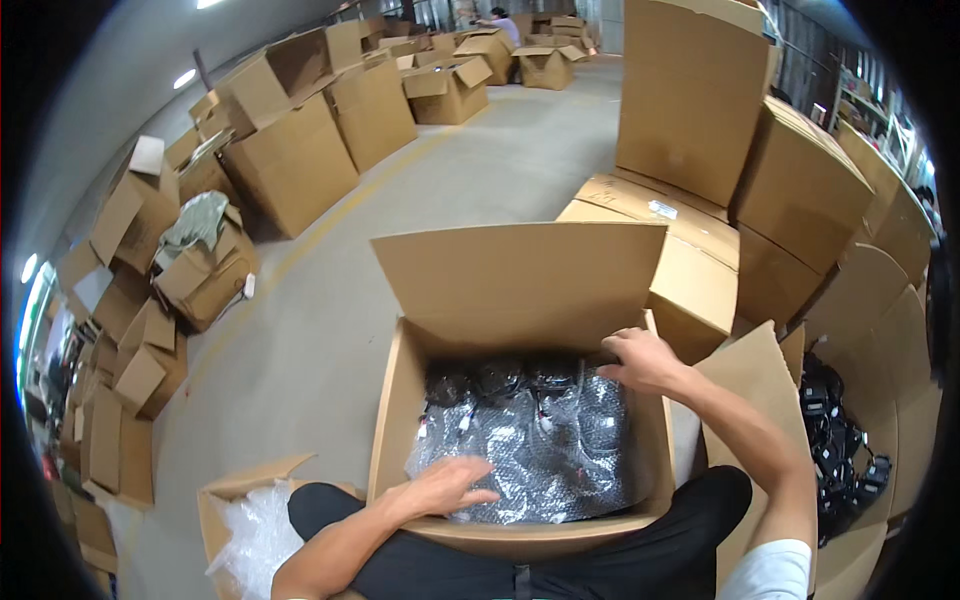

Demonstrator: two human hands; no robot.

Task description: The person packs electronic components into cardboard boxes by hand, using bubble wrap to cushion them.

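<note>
An open cardboard box (pixel 520 280) sits between my legs, its far flap raised. Inside lie several black parts (pixel 500 377) with cables and small white connectors, along the far side. A sheet of clear bubble wrap (pixel 530 460) covers most of the contents. My left hand (pixel 450 486) is over the near left part of the wrap, thumb and fingers apart, holding nothing that I can see. At the far right corner my right hand (pixel 641 360) reaches over the box's wall, its fingers bent but apart, beside the wrap's edge.
To the right stands an open carton of black cabled parts (pixel 835 440). A small box with loose bubble wrap (pixel 258 525) is at my left knee. Closed cartons (pixel 690 255) stand beyond the box; stacked cartons (pixel 290 165) line the left. A person (pixel 503 25) is far off.
</note>
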